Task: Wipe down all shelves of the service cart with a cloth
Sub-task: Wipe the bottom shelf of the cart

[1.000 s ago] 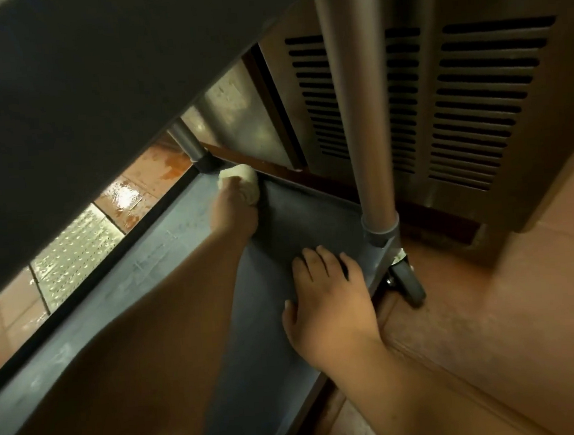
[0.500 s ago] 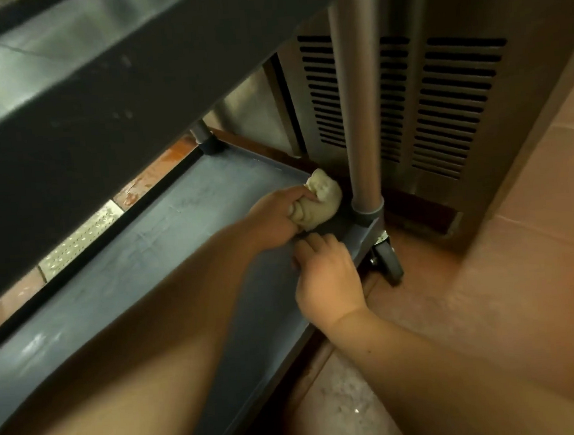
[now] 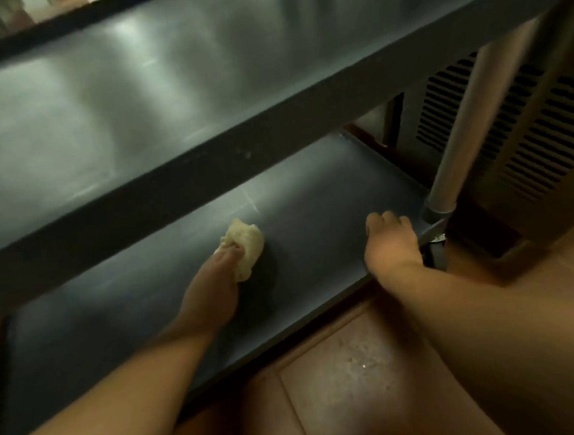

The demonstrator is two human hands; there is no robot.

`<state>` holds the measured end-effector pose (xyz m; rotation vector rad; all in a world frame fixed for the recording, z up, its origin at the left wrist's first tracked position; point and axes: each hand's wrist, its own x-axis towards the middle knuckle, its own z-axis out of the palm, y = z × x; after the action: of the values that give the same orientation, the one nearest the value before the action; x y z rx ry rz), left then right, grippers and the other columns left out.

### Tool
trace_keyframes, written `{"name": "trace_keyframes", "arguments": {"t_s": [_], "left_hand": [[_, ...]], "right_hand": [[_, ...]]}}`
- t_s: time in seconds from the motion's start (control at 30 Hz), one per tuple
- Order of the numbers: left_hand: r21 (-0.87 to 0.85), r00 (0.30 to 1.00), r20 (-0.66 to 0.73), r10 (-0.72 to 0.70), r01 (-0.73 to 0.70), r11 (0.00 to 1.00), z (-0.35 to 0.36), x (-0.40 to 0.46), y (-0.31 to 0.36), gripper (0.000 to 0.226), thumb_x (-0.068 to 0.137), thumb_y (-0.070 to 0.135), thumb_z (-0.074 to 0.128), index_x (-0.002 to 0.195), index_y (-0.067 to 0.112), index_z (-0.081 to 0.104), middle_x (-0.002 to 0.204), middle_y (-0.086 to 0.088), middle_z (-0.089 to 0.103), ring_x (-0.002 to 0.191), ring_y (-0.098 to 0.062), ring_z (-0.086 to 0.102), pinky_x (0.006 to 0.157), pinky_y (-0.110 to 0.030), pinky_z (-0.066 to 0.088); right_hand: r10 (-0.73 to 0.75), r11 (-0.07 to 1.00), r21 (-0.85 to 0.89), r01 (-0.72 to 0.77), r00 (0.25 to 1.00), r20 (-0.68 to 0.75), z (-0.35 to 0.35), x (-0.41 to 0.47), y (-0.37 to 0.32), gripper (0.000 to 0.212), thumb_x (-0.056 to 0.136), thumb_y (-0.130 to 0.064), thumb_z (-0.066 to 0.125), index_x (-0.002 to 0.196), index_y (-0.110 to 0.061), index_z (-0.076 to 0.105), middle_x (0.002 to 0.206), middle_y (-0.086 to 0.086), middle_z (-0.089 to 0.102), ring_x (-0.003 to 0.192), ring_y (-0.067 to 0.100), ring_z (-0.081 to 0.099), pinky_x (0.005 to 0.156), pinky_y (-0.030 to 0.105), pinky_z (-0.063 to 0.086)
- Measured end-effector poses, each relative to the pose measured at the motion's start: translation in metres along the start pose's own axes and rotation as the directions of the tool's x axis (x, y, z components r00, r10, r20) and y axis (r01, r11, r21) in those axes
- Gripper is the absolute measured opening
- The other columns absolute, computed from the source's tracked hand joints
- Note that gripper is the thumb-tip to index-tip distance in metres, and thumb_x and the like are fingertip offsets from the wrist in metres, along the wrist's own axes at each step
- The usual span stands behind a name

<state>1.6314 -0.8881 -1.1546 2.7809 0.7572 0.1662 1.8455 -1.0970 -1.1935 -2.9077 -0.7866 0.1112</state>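
Observation:
The dark grey bottom shelf (image 3: 329, 207) of the service cart lies low in front of me. My left hand (image 3: 215, 278) grips a bunched cream cloth (image 3: 245, 246) and presses it on the middle of that shelf. My right hand (image 3: 388, 240) rests on the shelf's front right corner with its fingers curled over the surface, holding nothing. Above, the middle shelf (image 3: 132, 102) of the cart spans the view and hides the back of the bottom shelf.
A metal cart post (image 3: 457, 135) rises at the right corner with a caster (image 3: 436, 257) below it. Behind stands a metal cabinet with vent slots (image 3: 530, 136). Reddish floor tiles (image 3: 360, 383) lie in front of the cart.
My left hand has drawn the cloth from the right corner by the post to the middle of the bottom shelf. My right hand stayed at the front right corner. The view has risen.

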Motion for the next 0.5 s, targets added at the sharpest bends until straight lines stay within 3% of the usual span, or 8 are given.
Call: {"name": "trace_keyframes", "arguments": {"t_s": [0.1, 0.23, 0.4, 0.5], "left_hand": [[-0.119, 0.987, -0.062, -0.145, 0.137, 0.983, -0.016, -0.049, -0.035, 0.052, 0.090, -0.002, 0.049, 0.139, 0.017, 0.048, 0.146, -0.006, 0.045, 0.133, -0.023, 0.043, 0.113, -0.036, 0.031], [-0.025, 0.941, 0.006, -0.339, 0.339, 0.941, -0.027, -0.076, -0.041, 0.060, 0.090, 0.002, 0.050, 0.145, 0.021, 0.038, 0.152, -0.006, 0.037, 0.135, -0.026, 0.041, 0.111, -0.032, 0.030], [-0.087, 0.937, 0.025, -0.348, 0.349, 0.933, -0.028, -0.093, -0.029, 0.065, 0.088, 0.005, 0.055, 0.148, 0.018, 0.034, 0.155, -0.004, 0.032, 0.138, -0.021, 0.037, 0.110, -0.029, 0.033], [-0.007, 0.954, 0.055, -0.294, 0.295, 0.955, -0.026, -0.118, -0.049, 0.066, 0.089, 0.004, 0.051, 0.149, 0.024, 0.031, 0.156, 0.001, 0.029, 0.139, -0.020, 0.035, 0.110, -0.030, 0.033]], "right_hand": [[0.004, 0.998, -0.055, -0.003, 1.000, 0.027, 0.005, 0.009, -0.003, 0.021, 0.091, -0.011, 0.047, 0.111, -0.017, 0.047, 0.115, 0.010, 0.054, 0.108, 0.032, 0.051, 0.084, 0.038, 0.039], [0.002, 0.992, -0.129, 0.000, 1.000, 0.013, 0.008, 0.016, -0.001, 0.020, 0.088, -0.016, 0.055, 0.107, -0.017, 0.052, 0.109, 0.012, 0.057, 0.102, 0.031, 0.054, 0.086, 0.039, 0.040], [0.024, 0.983, -0.180, -0.032, 0.999, -0.046, 0.008, 0.014, -0.005, 0.015, 0.086, -0.017, 0.059, 0.101, -0.015, 0.053, 0.102, 0.011, 0.058, 0.097, 0.030, 0.055, 0.086, 0.038, 0.040], [0.038, 0.983, -0.179, -0.041, 0.999, -0.016, 0.003, 0.014, -0.008, 0.015, 0.088, -0.017, 0.058, 0.102, -0.014, 0.053, 0.107, 0.015, 0.057, 0.103, 0.032, 0.054, 0.091, 0.040, 0.040]]}}
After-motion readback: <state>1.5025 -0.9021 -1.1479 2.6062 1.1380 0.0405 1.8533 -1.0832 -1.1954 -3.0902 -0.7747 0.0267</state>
